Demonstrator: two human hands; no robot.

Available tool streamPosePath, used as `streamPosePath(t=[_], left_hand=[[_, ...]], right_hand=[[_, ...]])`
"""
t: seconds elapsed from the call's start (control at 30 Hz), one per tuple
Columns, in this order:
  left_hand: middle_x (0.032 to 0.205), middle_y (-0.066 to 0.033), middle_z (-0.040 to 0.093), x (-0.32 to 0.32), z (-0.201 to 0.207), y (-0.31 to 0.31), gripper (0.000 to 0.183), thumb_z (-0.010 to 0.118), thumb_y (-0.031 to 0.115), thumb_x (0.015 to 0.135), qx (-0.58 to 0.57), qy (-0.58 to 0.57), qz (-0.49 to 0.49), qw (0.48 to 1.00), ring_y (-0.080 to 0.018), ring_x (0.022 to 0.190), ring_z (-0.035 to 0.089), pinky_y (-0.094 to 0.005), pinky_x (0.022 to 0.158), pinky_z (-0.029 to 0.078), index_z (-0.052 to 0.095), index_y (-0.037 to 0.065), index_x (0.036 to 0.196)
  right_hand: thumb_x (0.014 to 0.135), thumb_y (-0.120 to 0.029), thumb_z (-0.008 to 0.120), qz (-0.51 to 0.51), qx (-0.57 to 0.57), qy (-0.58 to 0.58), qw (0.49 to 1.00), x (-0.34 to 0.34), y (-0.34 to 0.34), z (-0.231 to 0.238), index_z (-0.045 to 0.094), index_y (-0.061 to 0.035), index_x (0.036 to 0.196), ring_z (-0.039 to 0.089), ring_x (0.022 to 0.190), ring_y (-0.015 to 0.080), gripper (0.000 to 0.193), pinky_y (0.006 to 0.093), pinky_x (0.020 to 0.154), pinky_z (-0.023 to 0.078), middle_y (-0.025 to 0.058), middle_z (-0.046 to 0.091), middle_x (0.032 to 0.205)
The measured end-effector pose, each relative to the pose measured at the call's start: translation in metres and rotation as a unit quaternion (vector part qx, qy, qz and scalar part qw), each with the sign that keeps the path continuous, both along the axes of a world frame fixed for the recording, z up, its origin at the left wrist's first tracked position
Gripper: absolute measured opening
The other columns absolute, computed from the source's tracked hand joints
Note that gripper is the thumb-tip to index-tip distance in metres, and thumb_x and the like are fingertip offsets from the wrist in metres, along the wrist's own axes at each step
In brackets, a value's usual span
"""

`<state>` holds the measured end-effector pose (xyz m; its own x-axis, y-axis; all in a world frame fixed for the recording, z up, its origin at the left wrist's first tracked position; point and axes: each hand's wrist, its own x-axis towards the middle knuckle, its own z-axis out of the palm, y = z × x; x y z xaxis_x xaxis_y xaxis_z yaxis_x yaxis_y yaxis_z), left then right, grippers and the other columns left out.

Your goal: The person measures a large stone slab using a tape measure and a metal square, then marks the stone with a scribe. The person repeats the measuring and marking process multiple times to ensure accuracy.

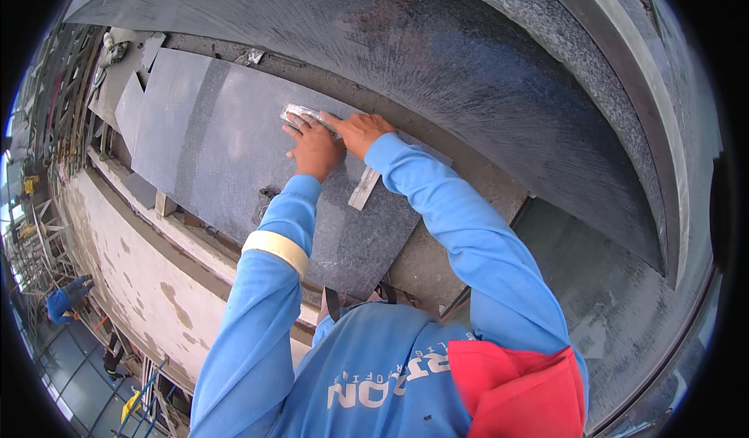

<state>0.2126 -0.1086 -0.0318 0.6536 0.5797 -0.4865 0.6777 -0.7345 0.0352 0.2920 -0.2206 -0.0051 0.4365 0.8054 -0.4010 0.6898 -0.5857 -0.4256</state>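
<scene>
A large grey stone slab [234, 118] lies flat before me, its surface mottled and crossed by a darker band. My left hand [316, 148] rests on it with fingers spread, their tips touching a crumpled, silvery wrapped strip [295, 111]. From the right, my right hand [365, 132] closes on the near end of that strip, its index finger reaching along it. Below the right wrist lies a flat, pale, worn stick [363, 188]. A small dark object [265, 201] is partly covered by my left sleeve. A roll of cream tape [276, 251] circles my left forearm.
A tall, dark panel [437, 56] rises along the slab's far side. Offcut pieces [129, 110] and a crumpled foil scrap [250, 56] lie past its left end. A rough ledge [148, 258] drops to a lower level with scaffolding and a person in blue [62, 301].
</scene>
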Motion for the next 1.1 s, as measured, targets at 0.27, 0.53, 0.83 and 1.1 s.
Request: streamPosePath(t=[0.27,0.53,0.83,1.1], left_hand=[[0.167,-0.0371,0.007,-0.001,0.019,-0.006,0.132,0.078,0.069,0.077,-0.028,-0.028,-0.007,0.999,-0.0570,0.154,0.007,-0.0767,0.102,0.042,0.015,-0.014,0.158],[0.153,-0.0267,0.040,-0.067,0.013,-0.054,0.097,0.078,0.056,0.085,-0.002,-0.244,-0.041,0.969,-0.0459,0.140,0.041,-0.0680,0.103,0.041,0.040,-0.005,0.150],[0.113,-0.0182,0.056,-0.190,-0.006,-0.130,0.050,0.075,0.022,0.086,-0.089,-0.261,-0.174,0.945,-0.0360,0.106,0.057,-0.0480,0.088,0.046,0.057,-0.001,0.126],[0.109,-0.0169,0.058,-0.283,0.015,-0.159,0.050,0.076,0.023,0.086,-0.074,-0.183,-0.201,0.960,-0.0352,0.106,0.058,-0.0469,0.088,0.045,0.058,0.002,0.128]], right_hand=[[0.095,0.005,0.052,0.004,-0.170,0.024,0.985,-0.001,-0.142,0.069,0.038,-0.0336,0.161,0.073,0.094,0.0365,0.078,0.0483,0.088,0.057,0.0190,0.073,0.104],[0.102,-0.007,0.054,-0.289,0.094,0.035,0.952,-0.066,-0.222,0.115,0.033,-0.0287,0.163,0.070,0.090,0.0447,0.067,0.0519,0.079,0.054,0.0243,0.071,0.099],[0.101,-0.015,0.060,-0.280,0.212,0.105,0.930,-0.187,-0.255,0.062,0.032,-0.0298,0.163,0.069,0.088,0.0451,0.069,0.0525,0.078,0.054,0.0269,0.070,0.100],[0.100,-0.012,0.061,-0.206,0.090,0.061,0.972,-0.183,-0.319,0.059,0.031,-0.0291,0.164,0.067,0.083,0.0438,0.072,0.0516,0.076,0.053,0.0237,0.069,0.097]])
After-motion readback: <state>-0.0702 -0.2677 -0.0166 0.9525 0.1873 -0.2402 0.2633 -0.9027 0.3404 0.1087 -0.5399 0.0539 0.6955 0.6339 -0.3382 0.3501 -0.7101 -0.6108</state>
